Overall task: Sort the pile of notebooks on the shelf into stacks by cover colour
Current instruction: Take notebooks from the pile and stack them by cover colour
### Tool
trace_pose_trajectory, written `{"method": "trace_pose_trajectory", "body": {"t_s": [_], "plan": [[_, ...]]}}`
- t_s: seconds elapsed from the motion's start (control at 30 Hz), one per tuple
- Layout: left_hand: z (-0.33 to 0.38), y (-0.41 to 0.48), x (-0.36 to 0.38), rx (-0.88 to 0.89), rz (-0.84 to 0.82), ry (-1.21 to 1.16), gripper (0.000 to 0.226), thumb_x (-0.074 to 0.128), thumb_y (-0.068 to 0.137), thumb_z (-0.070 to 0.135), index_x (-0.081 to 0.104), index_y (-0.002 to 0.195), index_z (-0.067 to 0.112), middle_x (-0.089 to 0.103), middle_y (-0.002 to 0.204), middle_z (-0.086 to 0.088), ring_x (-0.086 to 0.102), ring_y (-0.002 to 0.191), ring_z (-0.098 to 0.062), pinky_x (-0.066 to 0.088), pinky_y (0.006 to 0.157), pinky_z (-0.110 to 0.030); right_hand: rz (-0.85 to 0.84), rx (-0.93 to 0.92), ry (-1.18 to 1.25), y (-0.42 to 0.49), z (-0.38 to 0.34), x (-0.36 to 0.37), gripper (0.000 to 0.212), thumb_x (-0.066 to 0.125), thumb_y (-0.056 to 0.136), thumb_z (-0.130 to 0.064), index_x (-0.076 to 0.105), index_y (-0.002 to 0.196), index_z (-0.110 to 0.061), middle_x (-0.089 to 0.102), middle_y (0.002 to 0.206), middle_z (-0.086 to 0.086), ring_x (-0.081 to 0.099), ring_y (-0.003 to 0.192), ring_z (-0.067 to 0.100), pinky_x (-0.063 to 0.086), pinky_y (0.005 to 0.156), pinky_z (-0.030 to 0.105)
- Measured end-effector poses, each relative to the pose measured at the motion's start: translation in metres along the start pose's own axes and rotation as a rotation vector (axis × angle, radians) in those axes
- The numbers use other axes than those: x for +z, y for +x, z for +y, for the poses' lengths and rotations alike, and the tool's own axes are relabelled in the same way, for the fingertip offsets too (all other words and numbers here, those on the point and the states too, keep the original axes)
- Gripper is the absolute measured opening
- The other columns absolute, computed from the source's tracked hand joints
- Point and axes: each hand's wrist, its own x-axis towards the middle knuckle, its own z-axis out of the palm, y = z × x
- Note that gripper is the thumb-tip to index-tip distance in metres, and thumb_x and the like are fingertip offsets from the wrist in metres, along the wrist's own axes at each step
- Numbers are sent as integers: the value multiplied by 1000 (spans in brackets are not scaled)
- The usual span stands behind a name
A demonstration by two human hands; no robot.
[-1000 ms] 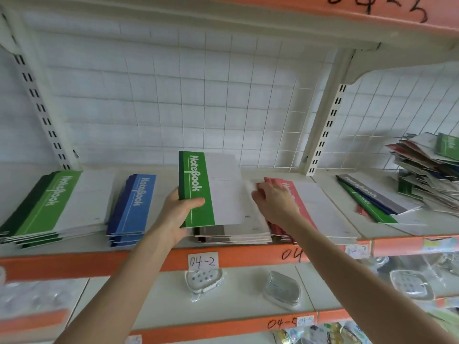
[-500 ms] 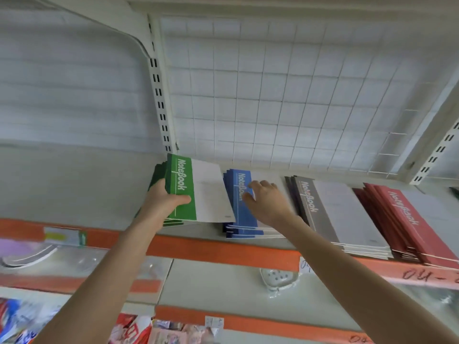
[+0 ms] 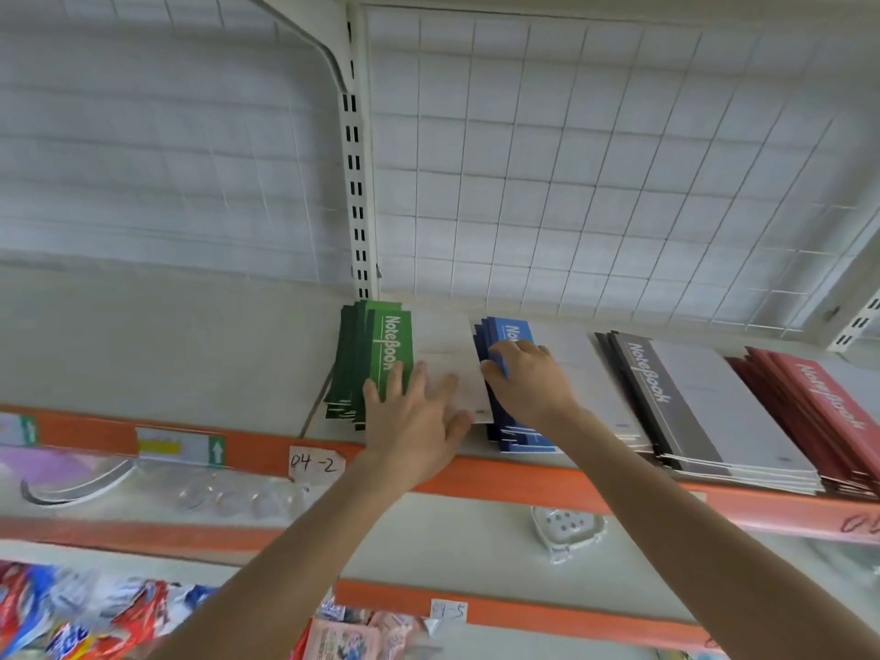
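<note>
Four notebook stacks lie side by side on the shelf [image 3: 157, 354]: green [image 3: 376, 350], blue [image 3: 512, 328], grey [image 3: 685, 397] and red [image 3: 819, 397]. A green-and-white notebook lies on top of the green stack. My left hand [image 3: 419, 421] rests flat on it with fingers spread. My right hand [image 3: 528, 378] lies on the blue stack, fingers curved over its left edge beside the green notebook. The unsorted pile is out of view.
A white wire grid backs the shelf, with a slotted upright [image 3: 357, 183] behind the green stack. The orange shelf edge carries a label "04-2" [image 3: 316, 464]. Lower shelves hold a plastic soap dish [image 3: 566, 528] and colourful packets [image 3: 71, 621].
The green notebook held up in my left hand now lies on the green stack, my hand flat on it. My right hand went from the red stack to the blue one. The view swung left.
</note>
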Motion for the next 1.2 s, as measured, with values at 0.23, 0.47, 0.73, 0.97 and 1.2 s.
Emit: {"method": "trace_pose_trajectory", "body": {"t_s": [0.23, 0.47, 0.73, 0.97, 1.2], "plan": [[-27, 11, 0, -16, 39, 36, 57, 18, 95, 57, 20, 146, 32, 18, 155, -5, 13, 142, -30, 19, 111, -54, 15, 56, -49, -8, 17, -9, 42, 37, 99, -32, 46, 134, -11, 50, 130, 13, 40, 122, 31, 38, 96, 36], [12, 21, -9, 63, 102, 10, 61, 18, 96, 55, 19, 148, 24, 24, 153, -7, 16, 142, -28, 21, 109, -50, 84, 130, -133, -34, 57, -32, 44, 38, 98, -36, 40, 137, -15, 41, 139, 8, 36, 127, 29, 39, 98, 42], [140, 31, -9, 191, 124, 24, 56, 24, 97, 52, 32, 143, 21, 33, 148, -7, 23, 139, -28, 28, 105, -48, 142, 279, -114, -92, 167, -81, 44, 41, 96, -35, 43, 135, -15, 44, 135, 11, 38, 123, 32, 38, 97, 41], [308, 19, -1, 313, 146, -41, 56, 20, 95, 51, 40, 138, 20, 44, 138, -6, 33, 132, -27, 33, 100, -41, 184, 423, -171, -168, 312, -141, 43, 41, 96, -34, 44, 134, -15, 45, 133, 12, 41, 121, 31, 40, 96, 41], [447, 10, 15, 428, 122, -58, 57, 21, 91, 54, 49, 127, 19, 52, 126, -6, 43, 121, -28, 37, 91, -39, 191, 580, -187, -234, 438, -192, 43, 42, 96, -36, 46, 132, -13, 47, 131, 16, 42, 120, 35, 39, 97, 40]]}}
